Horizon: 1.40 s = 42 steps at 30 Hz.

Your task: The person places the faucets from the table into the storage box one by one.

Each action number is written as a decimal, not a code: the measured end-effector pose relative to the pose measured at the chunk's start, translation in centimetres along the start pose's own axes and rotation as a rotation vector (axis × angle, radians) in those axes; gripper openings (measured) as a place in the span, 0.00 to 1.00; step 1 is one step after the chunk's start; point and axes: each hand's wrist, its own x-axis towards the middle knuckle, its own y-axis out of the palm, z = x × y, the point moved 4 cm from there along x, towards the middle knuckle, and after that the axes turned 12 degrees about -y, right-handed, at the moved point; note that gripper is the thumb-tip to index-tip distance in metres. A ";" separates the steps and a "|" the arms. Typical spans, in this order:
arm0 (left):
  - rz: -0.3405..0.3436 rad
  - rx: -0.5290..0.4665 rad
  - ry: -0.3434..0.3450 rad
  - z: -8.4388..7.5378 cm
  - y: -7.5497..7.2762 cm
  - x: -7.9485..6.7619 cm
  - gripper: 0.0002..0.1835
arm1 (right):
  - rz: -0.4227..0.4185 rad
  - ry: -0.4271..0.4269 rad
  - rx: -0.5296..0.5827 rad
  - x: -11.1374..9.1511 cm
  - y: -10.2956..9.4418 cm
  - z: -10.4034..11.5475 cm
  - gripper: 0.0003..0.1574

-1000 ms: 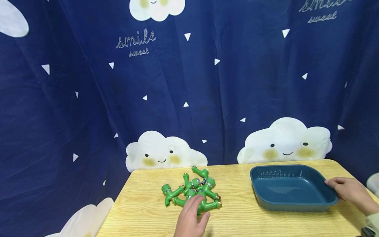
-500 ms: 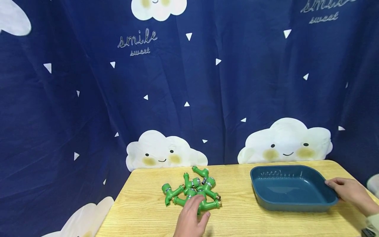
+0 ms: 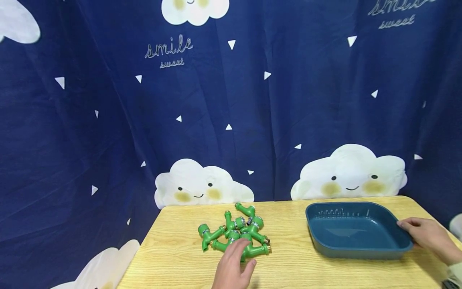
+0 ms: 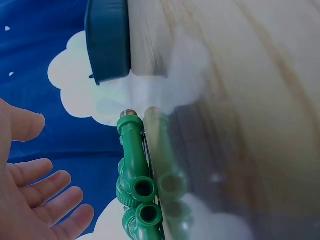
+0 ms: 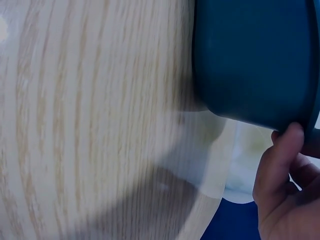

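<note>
Several green plastic taps (image 3: 256, 251) with ribbed knobs and brass-coloured threaded ends lie in a loose cluster on the table. My left hand (image 3: 232, 268) is at the near side of the cluster, covering part of it in the head view. In the left wrist view, its fingers (image 4: 52, 192) are spread and relaxed, apart from the taps (image 4: 134, 150), holding nothing. To the right stands a dark blue plastic basin (image 3: 361, 253) with nothing visible inside. My right hand (image 3: 427, 237) pinches its right rim; the right wrist view shows the thumb (image 5: 287, 147) against the basin's wall (image 5: 250, 60).
The light wood-grain table (image 3: 173, 261) has a rounded far right corner. Bare tabletop separates the taps from the basin. A dark blue curtain (image 3: 252, 100) with white clouds and triangles hangs right behind the far edge.
The head view has shifted very slightly. Both hands, the taps and the basin keep their places.
</note>
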 end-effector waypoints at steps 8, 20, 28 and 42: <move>0.009 -0.004 -0.012 0.1 -0.1 0.0 0.23 | 0.028 0.022 0.023 0.0 0.4 0.0 0.26; -0.025 0.004 -0.003 0.3 -0.3 -0.5 0.22 | 0.035 0.034 0.039 0.0 1.1 0.5 0.26; -0.040 0.012 0.022 0.4 -0.4 -0.5 0.23 | 0.074 0.033 0.052 0.1 1.3 1.2 0.28; -0.004 0.004 0.003 0.3 -0.6 -0.2 0.22 | 0.086 0.004 0.073 0.0 2.0 2.9 0.26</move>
